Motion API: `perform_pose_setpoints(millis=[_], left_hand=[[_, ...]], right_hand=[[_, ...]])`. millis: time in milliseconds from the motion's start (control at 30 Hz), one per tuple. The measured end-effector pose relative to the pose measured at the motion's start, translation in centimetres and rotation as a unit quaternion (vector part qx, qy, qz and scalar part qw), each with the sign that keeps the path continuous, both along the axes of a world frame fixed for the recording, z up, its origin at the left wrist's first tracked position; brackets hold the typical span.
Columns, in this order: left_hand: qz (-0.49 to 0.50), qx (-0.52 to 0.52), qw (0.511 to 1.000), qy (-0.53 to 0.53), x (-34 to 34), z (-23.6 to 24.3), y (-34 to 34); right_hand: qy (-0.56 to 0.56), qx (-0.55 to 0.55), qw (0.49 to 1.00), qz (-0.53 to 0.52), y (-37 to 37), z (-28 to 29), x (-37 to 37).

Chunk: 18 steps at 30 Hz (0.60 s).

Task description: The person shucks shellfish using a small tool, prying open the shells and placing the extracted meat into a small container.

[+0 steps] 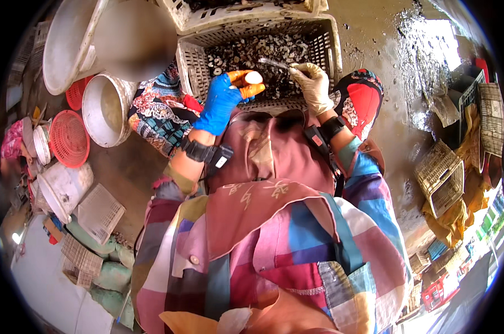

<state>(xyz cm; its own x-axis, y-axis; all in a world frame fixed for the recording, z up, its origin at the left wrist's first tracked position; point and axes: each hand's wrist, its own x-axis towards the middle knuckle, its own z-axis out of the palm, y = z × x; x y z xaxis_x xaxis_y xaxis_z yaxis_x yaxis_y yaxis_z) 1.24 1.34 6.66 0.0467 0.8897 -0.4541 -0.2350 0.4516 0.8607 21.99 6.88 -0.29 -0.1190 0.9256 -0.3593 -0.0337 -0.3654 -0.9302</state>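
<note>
My left hand (223, 99), in a blue glove with orange fingertips, holds a pale round shell (253, 77) over the front rim of a white slatted crate (191, 65). The crate is filled with several dark shells (252, 53). My right hand (313, 84), in a whitish glove, grips a thin metal knife (273, 63) whose blade points left toward the shell, a short gap away. Both wrists wear black bands with small devices.
A second white crate (179, 14) stands behind the first. Left are white basins (104, 108), red round baskets (69, 138) and a flat white basket (98, 211). Wet muddy ground (374, 33) lies at the right, with woven baskets (441, 175) and yellow cloth.
</note>
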Motion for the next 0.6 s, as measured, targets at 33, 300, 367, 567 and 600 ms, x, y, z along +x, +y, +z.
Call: perform_pose_setpoints(millis=[33, 300, 367, 567, 600], left_hand=[[0.007, 0.007, 1.000, 0.012, -0.2, -0.4, -0.4], [0.010, -0.012, 1.000, -0.013, 1.1, 1.2, 0.1], [-0.001, 0.005, 1.000, 0.028, 1.3, 0.8, 0.4], [-0.111, 0.260, 0.866, 0.414, 1.1, -1.6, 1.6], [-0.138, 0.255, 0.854, 0.431, 0.7, -1.4, 1.8]], right_hand=[[0.023, 0.000, 1.000, 0.016, -0.3, 2.0, -1.1], [-0.040, 0.016, 0.999, -0.009, -0.1, -1.5, 0.1], [0.004, -0.007, 1.000, -0.012, 0.0, -1.3, 0.3], [0.274, -0.196, 0.941, -0.040, -1.6, 2.8, -4.6], [0.229, -0.195, 0.953, -0.025, -1.3, 3.8, -4.2]])
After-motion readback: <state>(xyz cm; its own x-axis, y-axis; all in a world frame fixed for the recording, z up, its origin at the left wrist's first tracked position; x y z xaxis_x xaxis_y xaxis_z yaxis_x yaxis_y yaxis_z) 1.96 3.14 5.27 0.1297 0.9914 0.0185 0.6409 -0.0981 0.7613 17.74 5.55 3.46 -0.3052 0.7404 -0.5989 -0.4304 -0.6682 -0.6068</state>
